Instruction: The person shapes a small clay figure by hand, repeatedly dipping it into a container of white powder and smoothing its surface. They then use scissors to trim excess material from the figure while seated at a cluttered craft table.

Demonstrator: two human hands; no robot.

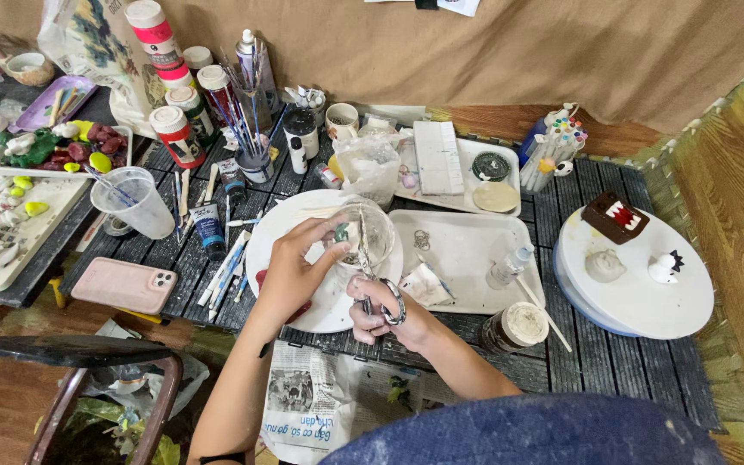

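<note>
Over round white plate (303,314), left hand (290,271) fingers gripping clear glassy bowl (370,231), right hand (381,310) fingers looped through metal scissors (372,271)

Four red-capped paint bottles (176,133), two white rectangular trays (467,250), one pink phone (125,284), one clear plastic cup (135,202), one pair of scissors (372,275), three small clay figures (615,217).

A clear round glass bowl (370,231) sits tilted over a white round plate (290,226), a small green piece showing at its near side. Slim metal scissors (374,280) with ring handles point up into the bowl's opening.
</note>
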